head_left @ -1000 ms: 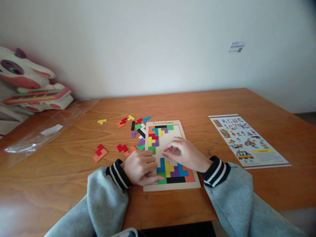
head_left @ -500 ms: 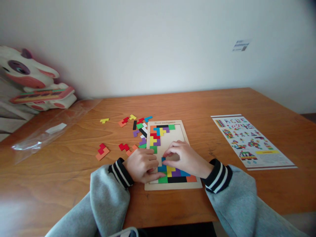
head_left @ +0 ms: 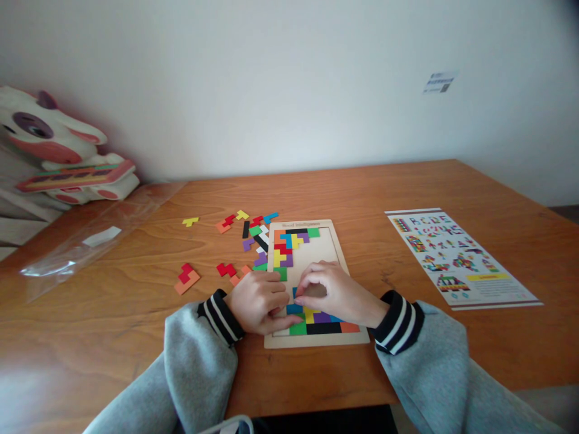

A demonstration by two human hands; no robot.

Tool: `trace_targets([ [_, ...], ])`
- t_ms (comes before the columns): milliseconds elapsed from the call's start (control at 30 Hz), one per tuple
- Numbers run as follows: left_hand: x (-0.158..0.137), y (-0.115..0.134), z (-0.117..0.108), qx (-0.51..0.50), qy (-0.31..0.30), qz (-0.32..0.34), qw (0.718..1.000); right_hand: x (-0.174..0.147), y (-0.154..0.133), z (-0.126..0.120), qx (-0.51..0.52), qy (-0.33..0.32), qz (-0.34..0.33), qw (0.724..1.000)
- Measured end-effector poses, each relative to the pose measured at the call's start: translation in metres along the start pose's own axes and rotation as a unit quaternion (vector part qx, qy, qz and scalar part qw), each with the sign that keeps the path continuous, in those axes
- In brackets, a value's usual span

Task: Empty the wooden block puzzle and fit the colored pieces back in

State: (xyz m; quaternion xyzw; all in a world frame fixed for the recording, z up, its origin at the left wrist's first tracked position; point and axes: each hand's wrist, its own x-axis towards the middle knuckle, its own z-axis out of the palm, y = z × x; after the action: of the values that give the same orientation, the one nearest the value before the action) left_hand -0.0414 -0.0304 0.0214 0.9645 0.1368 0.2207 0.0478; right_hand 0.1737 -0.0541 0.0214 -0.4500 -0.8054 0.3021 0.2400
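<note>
A light wooden puzzle board (head_left: 312,253) lies before me, partly filled with coloured block pieces at its top, left side and bottom. My right hand (head_left: 337,292) is over the board's lower middle, thumb and forefinger pinching a blue puzzle piece (head_left: 295,292), partly hidden by the fingertips. This piece is beside a lower blue area. My left hand (head_left: 260,302) rests across the board's lower left edge. Its fingers are bent, and the thumb stretches apart from them over the white and green pieces (head_left: 297,330). It covers part of the left side.
Loose pieces lie left of the board, among them a yellow one (head_left: 190,222), a red one (head_left: 226,269) and a black one (head_left: 246,229). A printed pattern sheet (head_left: 461,259) is at right. A clear plastic bag (head_left: 90,253) and a cow-shaped toy keyboard (head_left: 85,175) are at left.
My right hand has shifted slightly left with the blue piece, which is now closer to the left hand. The left hand has stayed in nearly the same place.
</note>
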Motion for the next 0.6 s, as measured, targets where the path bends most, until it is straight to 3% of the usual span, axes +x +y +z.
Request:
trace_targets([
  [200, -0.0005, -0.0004, -0.0001, -0.002, -0.007, -0.001, 1.000, -0.0012, 0.0040, -0.0021, 0.023, 0.050, 0.035, 0.998],
  [600, -0.0017, -0.0019, 0.0016, -0.009, -0.014, -0.002, 1.000, -0.0011, 0.0001, -0.0006, -0.019, 0.012, 0.060, 0.998],
])
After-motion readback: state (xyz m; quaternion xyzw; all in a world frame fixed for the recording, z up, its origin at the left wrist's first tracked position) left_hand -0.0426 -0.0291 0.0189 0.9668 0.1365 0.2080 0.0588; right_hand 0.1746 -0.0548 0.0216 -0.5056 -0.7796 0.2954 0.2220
